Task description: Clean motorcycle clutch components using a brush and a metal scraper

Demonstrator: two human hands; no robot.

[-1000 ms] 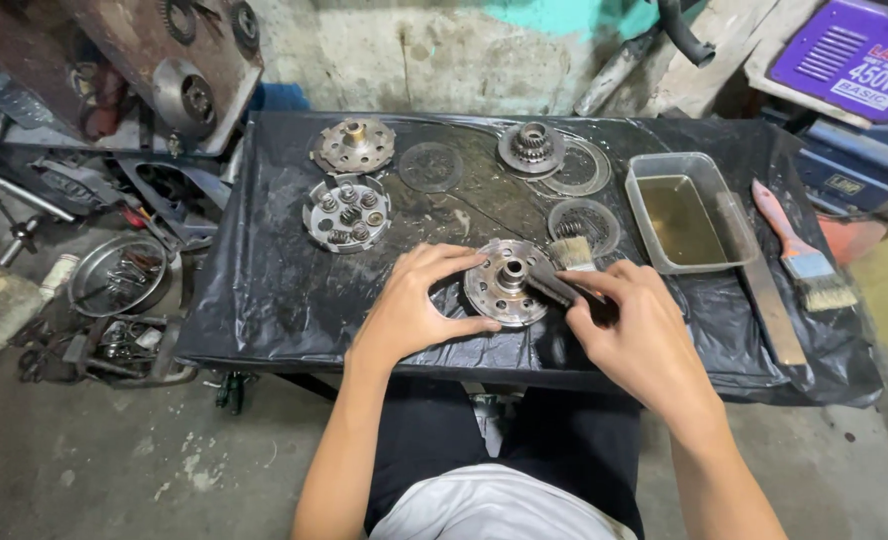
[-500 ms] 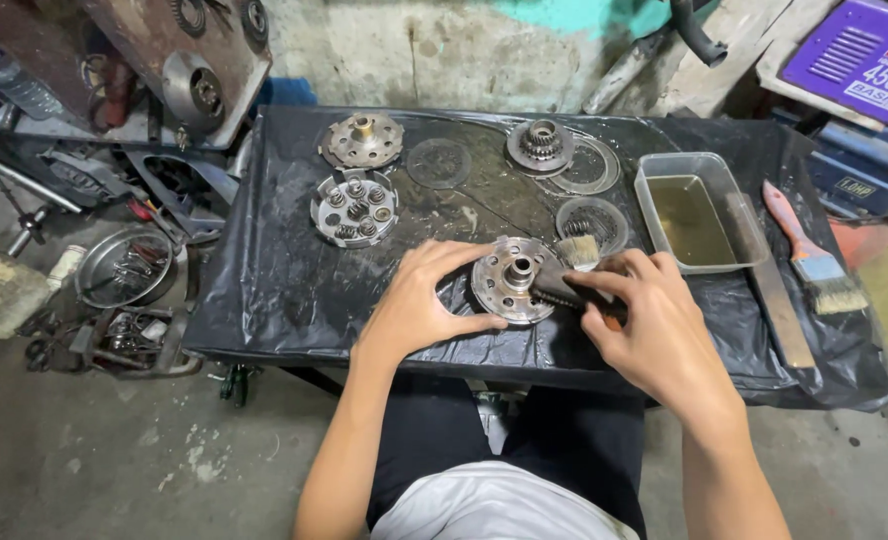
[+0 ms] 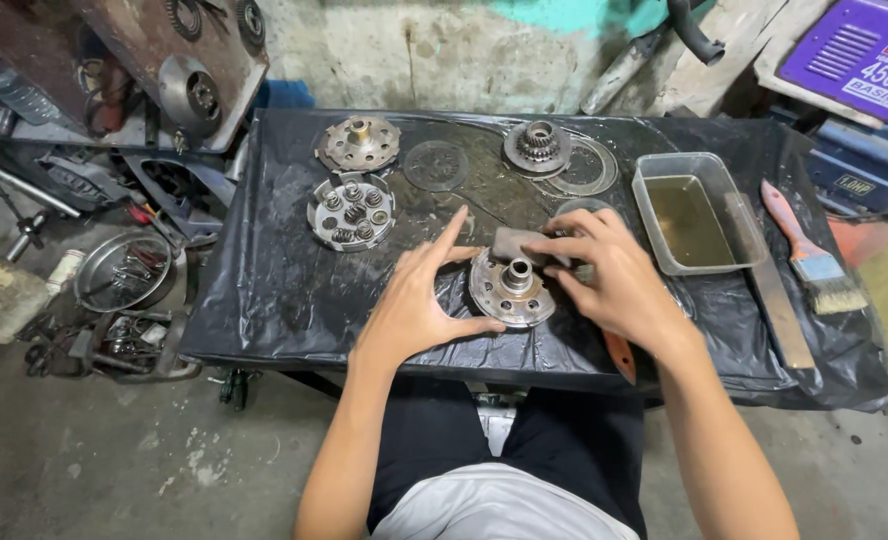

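A round metal hub with a central boss lies on the black plastic sheet covering the table. My left hand cups the hub's left rim, thumb at the near edge and forefinger stretched to the far edge. My right hand grips a paintbrush; its dirty bristle head rests on the hub's far rim, and its orange handle end sticks out below my wrist.
Farther back lie a plate with several springs, a toothed round part, a thin disc and a geared hub on rings. At the right are a clear tray of yellowish liquid, a flat metal bar and a second brush.
My right hand has carried the brush from the hub's right side up to its far rim. My left hand has stayed on the hub, its fingers spreading wider.
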